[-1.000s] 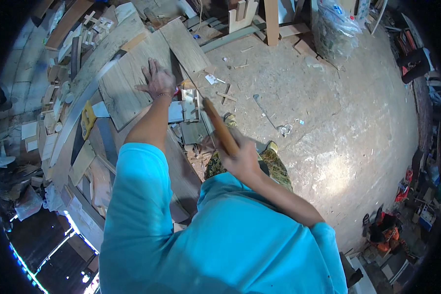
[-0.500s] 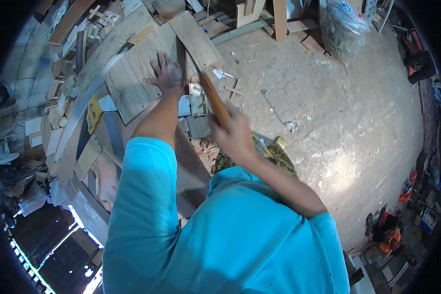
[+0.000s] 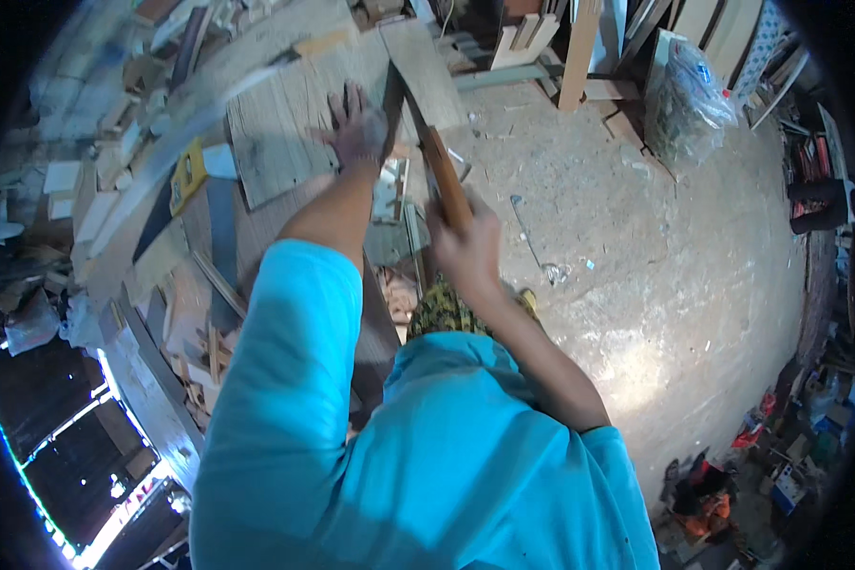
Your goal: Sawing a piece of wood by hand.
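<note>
Board (image 3: pixel 274 133) lies over brown plank (image 3: pixel 378 332), left hand (image 3: pixel 356 133) flat near its right edge, fingers spread, not grasping. Right hand (image 3: pixel 467 242) closed round wooden-handled tool (image 3: pixel 446 178). Board judged stiff, fairly light; best steadied palm-down near that edge.

Pretty sure this is a rough little woodworking shop: there's a wide wood-grain board (image 3: pixel 280 138) at 11 o'clock, with a yellow-handled saw (image 3: pixel 188 177) and pale offcuts (image 3: pixel 62 178) around 10. A tall plank (image 3: pixel 581 57) is propped up at 1 o'clock beside more stacked lumber (image 3: pixel 731 38). The bare, scuffed floor (image 3: pixel 693 247) fills 3 o'clock, and there's a heap of mixed clutter (image 3: pixel 788 465) at 4.
</note>
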Demonstrator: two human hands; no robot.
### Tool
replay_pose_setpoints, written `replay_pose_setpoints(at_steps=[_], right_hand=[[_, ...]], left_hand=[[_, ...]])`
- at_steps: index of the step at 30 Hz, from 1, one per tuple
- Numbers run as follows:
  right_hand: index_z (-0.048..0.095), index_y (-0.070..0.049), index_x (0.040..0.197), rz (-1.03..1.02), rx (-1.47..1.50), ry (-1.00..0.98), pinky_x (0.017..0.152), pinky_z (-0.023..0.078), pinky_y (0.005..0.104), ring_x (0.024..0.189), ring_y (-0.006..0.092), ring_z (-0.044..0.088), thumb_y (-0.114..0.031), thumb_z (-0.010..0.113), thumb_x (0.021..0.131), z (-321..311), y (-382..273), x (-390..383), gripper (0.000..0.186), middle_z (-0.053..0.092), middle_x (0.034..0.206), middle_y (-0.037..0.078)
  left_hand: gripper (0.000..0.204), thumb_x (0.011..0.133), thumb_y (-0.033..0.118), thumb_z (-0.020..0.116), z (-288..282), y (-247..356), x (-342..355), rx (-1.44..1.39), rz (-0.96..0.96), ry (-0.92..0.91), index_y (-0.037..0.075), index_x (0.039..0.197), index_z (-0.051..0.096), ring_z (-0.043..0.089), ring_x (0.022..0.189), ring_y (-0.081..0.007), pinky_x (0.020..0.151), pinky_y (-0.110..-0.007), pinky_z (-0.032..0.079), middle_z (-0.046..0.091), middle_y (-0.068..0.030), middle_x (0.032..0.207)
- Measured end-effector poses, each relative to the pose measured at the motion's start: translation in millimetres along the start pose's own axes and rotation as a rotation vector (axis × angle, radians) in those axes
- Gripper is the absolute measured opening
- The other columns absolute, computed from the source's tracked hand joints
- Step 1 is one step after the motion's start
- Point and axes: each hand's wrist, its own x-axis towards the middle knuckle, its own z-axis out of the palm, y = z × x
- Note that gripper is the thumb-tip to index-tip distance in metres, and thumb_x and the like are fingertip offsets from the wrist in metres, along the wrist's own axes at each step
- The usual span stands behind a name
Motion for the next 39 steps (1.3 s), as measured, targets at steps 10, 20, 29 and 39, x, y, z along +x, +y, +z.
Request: replay_pose_setpoints(at_steps=[10,20,29,39], right_hand=[[0.056,0.005,0.080,0.195,0.194,-0.009,0.052,0.042,0.0377,0.052,0.0304,0.055,-0.010,0.062,0.075,42.1,39.5,44.1,0.016,0.055,0.059,0.021],[0.056,0.003,0.084,0.289,0.124,-0.092,0.053,0.044,0.0363,0.057,0.0298,0.060,-0.007,0.059,0.075,-38.5,-14.7,-43.1,0.014,0.055,0.061,0.019],[0.060,0.005,0.087,0.095,0.010,0.024,0.060,0.044,0.0362,0.066,0.0379,0.059,-0.015,0.063,0.074,41.3,34.5,46.5,0.024,0.059,0.071,0.024],[0.057,0.002,0.087,0.257,0.093,-0.086,0.057,0.045,0.0384,0.061,0.0367,0.059,-0.009,0.060,0.071,-20.7,10.1,-13.8,0.019,0.058,0.067,0.022]], left_hand=[[0.055,0.085,0.030,0.039,9.8,-5.0,3.4,-0.138,0.077,0.178,0.018,0.137,0.030,0.015,0.135,-0.0254,0.089,-0.079,-0.002,0.020,0.0042,0.147],[0.060,0.083,0.034,0.040,-6.0,7.0,-0.6,0.123,-0.065,-0.011,0.017,0.139,0.027,0.010,0.137,-0.0273,0.089,-0.079,0.000,0.014,0.0037,0.148],[0.056,0.085,0.034,0.036,3.9,-0.6,6.5,0.029,-0.037,-0.064,0.019,0.139,0.027,0.011,0.137,-0.0275,0.087,-0.080,0.000,0.013,0.0051,0.149],[0.057,0.087,0.034,0.038,2.2,9.2,-0.1,0.189,-0.074,-0.020,0.016,0.139,0.026,0.009,0.137,-0.0261,0.089,-0.078,0.002,0.010,0.0056,0.149]])
